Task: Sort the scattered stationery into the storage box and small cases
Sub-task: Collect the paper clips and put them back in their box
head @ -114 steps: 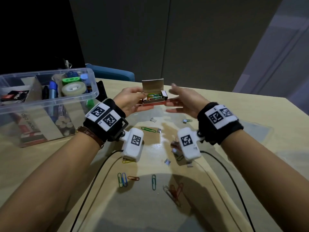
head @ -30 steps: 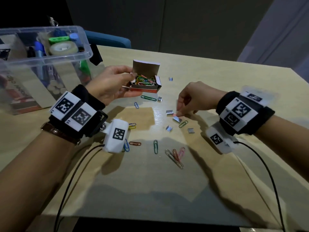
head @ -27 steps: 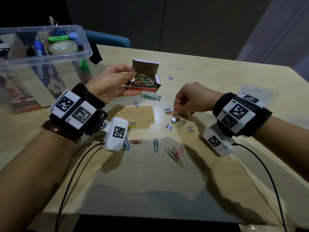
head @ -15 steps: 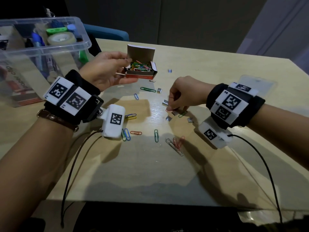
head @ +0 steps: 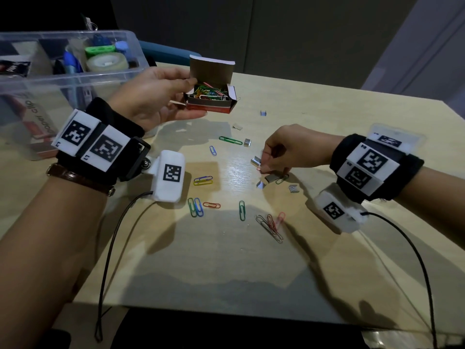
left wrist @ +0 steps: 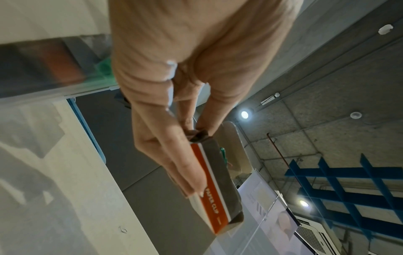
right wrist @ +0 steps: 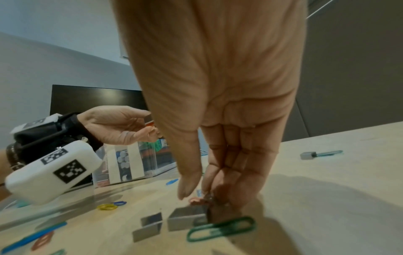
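Head view: left hand (head: 151,96) holds small open cardboard paper-clip box w/ orange stripe (head: 210,96) above the light wooden table (head: 226,273), thumb on top at the near wall, fingers curled under the base. Lid flap stands up; box full of coloured clips. Right hand (head: 292,149) is down on the table w/ fingertips bunched together at a pale pink paper clip (head: 259,169), just beside a block of silver staples (head: 254,161). Whether the clip is off the surface yet: can't tell. More staple blocks and loose coloured paper clips (head: 198,207) lie scattered btwn the wrists, incl. a long green clip (head: 230,140) under the box. Clear plastic storage box (head: 75,79) sits far left, w/ tape roll, pens etc. inside.

Left wrist view: fingers (left wrist: 174,163) run along the box's (left wrist: 216,198) underside, thumb pressing the opposite side; "PAPER CLIP" printed on the orange stripe.

Right wrist view: thumb and fingers (right wrist: 240,172) point down, tips closed on sth small and pinkish at the surface, touching a grey staple block (right wrist: 187,219). Green clip (right wrist: 220,227) lies just in front.
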